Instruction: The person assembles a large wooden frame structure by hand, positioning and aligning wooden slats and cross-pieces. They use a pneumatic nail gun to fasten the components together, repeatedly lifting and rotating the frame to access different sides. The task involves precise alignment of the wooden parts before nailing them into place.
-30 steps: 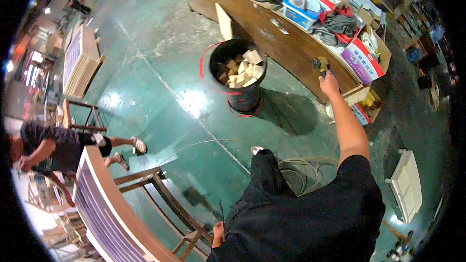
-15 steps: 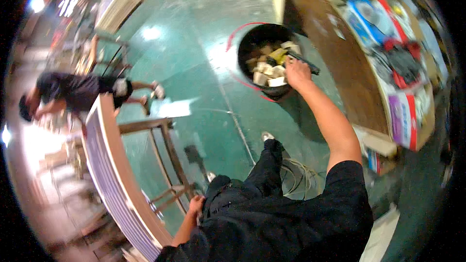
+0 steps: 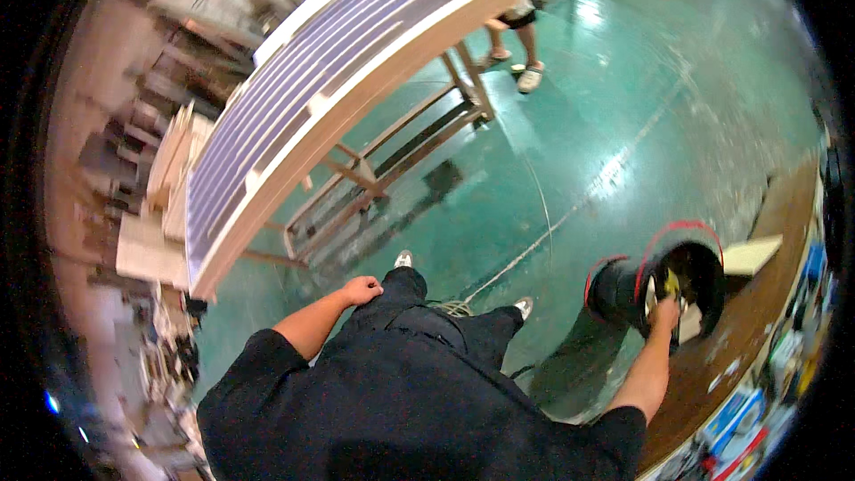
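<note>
On the right, my right hand [image 3: 664,310] reaches over the rim of a black drum [image 3: 614,292] with red bands. Its fingers are closed around the dark handle of a black and yellow tool [image 3: 673,285], whose exact kind is hard to make out. Pale wood offcuts [image 3: 689,324] lie in the drum around it. My left hand [image 3: 363,289] hangs by my left thigh, loosely curled, with nothing visible in it.
A large slatted wooden panel [image 3: 356,62] rests on a wooden stand [image 3: 365,174] ahead and left. Another person [image 3: 525,31] stands behind it. A brown bench [image 3: 766,258] with packages runs along the right. A coiled hose [image 3: 454,307] lies between my feet.
My view has swung left, so the drum now appears lower right and the panel fills the upper left. My right hand stays at the tool in the drum; the left remains by my thigh.
</note>
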The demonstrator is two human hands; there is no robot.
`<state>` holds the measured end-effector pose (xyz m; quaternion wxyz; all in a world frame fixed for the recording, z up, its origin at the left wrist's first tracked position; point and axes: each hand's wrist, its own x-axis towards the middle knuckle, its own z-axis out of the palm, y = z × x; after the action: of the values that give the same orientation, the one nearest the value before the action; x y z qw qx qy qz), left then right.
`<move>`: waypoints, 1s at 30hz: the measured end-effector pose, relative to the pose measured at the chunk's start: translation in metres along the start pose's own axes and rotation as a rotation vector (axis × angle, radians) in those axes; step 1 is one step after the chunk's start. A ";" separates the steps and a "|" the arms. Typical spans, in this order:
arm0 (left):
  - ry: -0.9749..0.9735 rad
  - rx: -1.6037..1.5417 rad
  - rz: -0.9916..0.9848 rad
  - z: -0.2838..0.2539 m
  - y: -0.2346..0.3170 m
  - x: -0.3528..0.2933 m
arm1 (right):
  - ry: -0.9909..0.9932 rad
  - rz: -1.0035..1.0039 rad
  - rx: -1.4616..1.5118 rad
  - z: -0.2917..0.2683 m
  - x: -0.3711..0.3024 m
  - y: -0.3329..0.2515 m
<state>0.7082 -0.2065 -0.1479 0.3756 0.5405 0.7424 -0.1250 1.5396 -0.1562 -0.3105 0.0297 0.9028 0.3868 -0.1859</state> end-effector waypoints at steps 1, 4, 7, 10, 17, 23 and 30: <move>-0.006 -0.040 -0.025 0.002 -0.004 -0.002 | 0.023 0.069 0.081 -0.004 -0.003 -0.001; 0.036 -0.205 -0.103 0.024 -0.054 -0.017 | 0.142 -0.065 -0.089 -0.023 -0.033 -0.023; 0.164 -0.437 -0.023 0.051 -0.116 -0.007 | 0.744 -0.371 -0.022 0.021 -0.043 -0.030; 0.318 -0.617 -0.199 0.126 -0.203 -0.038 | 0.612 -0.567 0.149 0.027 -0.173 -0.208; 0.528 -1.463 -0.462 0.262 -0.371 -0.136 | -0.337 -1.690 0.198 0.125 -0.535 -0.562; 0.808 -1.456 -0.576 0.158 -0.516 -0.172 | -0.692 -1.899 0.159 0.123 -0.787 -0.743; 0.801 -1.560 -0.468 0.083 -0.700 -0.185 | -0.642 -1.994 0.126 0.112 -0.999 -0.889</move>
<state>0.1400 -0.6556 -0.2309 0.3140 -0.0289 0.7820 0.5376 0.2433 -0.2438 0.0243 -0.0827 0.0833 0.9188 -0.3768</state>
